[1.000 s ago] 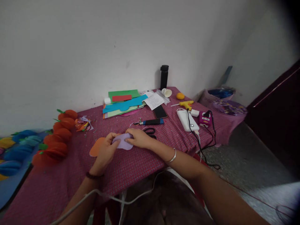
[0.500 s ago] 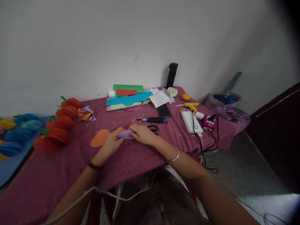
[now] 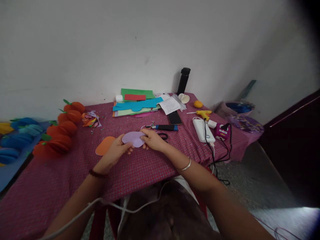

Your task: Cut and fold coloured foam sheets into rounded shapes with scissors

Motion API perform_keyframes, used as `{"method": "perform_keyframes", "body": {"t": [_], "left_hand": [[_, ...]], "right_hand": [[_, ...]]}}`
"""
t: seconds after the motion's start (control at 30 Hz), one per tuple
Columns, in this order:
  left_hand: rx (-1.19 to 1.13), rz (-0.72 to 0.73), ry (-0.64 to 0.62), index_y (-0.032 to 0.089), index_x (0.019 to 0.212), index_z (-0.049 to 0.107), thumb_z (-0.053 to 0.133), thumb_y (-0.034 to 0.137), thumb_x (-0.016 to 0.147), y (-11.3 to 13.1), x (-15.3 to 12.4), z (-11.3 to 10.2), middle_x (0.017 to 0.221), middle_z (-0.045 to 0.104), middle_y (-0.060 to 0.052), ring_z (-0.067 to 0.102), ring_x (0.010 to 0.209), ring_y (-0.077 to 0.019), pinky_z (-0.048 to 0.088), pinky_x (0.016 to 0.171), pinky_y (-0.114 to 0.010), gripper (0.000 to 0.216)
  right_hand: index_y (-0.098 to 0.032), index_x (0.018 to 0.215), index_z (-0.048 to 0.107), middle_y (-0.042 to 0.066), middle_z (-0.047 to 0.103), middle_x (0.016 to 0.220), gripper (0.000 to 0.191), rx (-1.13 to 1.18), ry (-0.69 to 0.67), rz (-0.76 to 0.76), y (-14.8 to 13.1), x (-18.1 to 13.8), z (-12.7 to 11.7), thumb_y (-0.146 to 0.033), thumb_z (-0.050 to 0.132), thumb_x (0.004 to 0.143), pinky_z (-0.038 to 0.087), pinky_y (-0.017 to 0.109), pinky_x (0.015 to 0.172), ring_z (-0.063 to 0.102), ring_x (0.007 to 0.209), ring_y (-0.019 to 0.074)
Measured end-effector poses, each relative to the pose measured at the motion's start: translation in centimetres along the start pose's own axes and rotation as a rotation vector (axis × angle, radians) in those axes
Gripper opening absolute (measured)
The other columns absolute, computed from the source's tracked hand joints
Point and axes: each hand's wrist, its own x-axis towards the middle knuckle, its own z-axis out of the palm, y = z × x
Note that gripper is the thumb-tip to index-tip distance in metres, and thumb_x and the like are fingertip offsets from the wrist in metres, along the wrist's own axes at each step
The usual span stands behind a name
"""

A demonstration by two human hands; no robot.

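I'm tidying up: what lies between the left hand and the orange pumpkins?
In the head view, an orange cutout lies between the left hand and them.

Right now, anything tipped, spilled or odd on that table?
A white paper-like cup lies on its side in front of the upright black cylindrical bottle; cups normally stand. No spill shows. Loose multicoloured scraps lie heaped toward the left. The flat lilac cutout between the left hand and right hand looks undamaged.

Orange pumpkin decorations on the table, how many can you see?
4, in one row left of your left hand: the nearest pumpkin, second pumpkin, third pumpkin and farthest pumpkin. Others could be hidden behind them.
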Motion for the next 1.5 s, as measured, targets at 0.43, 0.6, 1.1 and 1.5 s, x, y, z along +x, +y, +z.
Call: {"method": "perform_keyframes", "body": {"t": [0.43, 0.6, 1.1, 1.5], "left_hand": [[-0.145, -0.061, -0.043, 0.016, 0.069, 0.069, 0.082, 0.030, 0.057, 0.5, -0.3, 0.5, 0.055, 0.066, -0.004, 0.056, 0.046, -0.0144, 0.047, 0.043, -0.026, 0.023], [-0.190, 0.024, 0.090, 0.018, 0.082, 0.064, 0.081, 0.032, 0.063, 0.8, -0.1, -0.4, 0.059, 0.066, 0.001, 0.058, 0.049, -0.0117, 0.047, 0.047, -0.022, 0.029], [-0.291, 0.025, 0.187, 0.015, 0.064, 0.059, 0.085, 0.029, 0.057, 1.1, 0.1, -0.4, 0.062, 0.061, 0.003, 0.058, 0.055, -0.0095, 0.050, 0.054, -0.022, 0.030], [-0.322, 0.037, 0.182, 0.016, 0.057, 0.058, 0.086, 0.027, 0.052, 1.0, 0.2, -0.3, 0.058, 0.057, 0.004, 0.056, 0.056, -0.0089, 0.049, 0.056, -0.021, 0.031]], "right_hand": [[-0.017, 0.092, 0.048, -0.006, 0.055, 0.066, 0.004, 0.136, -0.064, -0.064, -0.2, -0.3, -0.1, -0.018, 0.051, 0.090, 0.041, 0.013, 0.042, 0.053, 0.046, 0.0048], [-0.017, 0.092, 0.046, -0.004, 0.059, 0.069, 0.001, 0.175, -0.045, -0.052, 0.3, 0.2, -0.2, -0.016, 0.047, 0.092, 0.041, 0.013, 0.042, 0.051, 0.045, 0.0039], [-0.016, 0.100, 0.050, -0.006, 0.055, 0.058, 0.023, 0.334, 0.041, -0.023, -0.1, -0.2, -0.1, -0.034, 0.035, 0.100, 0.040, 0.014, 0.036, 0.055, 0.042, 0.0070], [-0.017, 0.097, 0.052, -0.001, 0.058, 0.061, 0.034, 0.385, 0.027, -0.066, 0.1, 0.0, -0.2, -0.046, 0.034, 0.097, 0.047, 0.022, 0.044, 0.058, 0.049, 0.0125]]}}
